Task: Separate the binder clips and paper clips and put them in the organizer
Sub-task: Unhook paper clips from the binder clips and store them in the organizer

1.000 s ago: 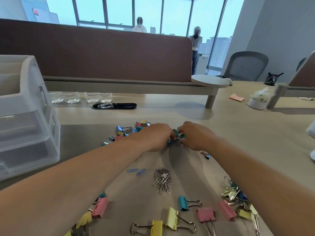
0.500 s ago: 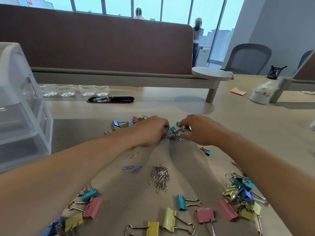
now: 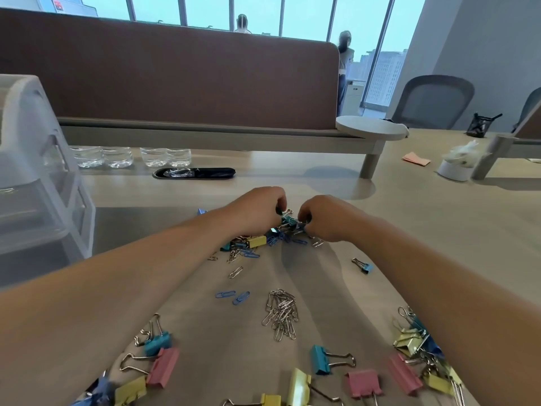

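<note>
Teal binder clip [image 3: 288, 220] between left hand [image 3: 254, 212] and right hand [image 3: 328, 219], both hands pinching it.

Ahead of me, clear plastic bottles [image 3: 117, 159] stood near a black oval cable slot [image 3: 205, 173]; a pink paper note [image 3: 416, 158] lay far right.

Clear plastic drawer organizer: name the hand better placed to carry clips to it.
Left. The clear plastic drawer organizer stands far left, nearer the left hand; the right hand would likely have to cross over.
</note>
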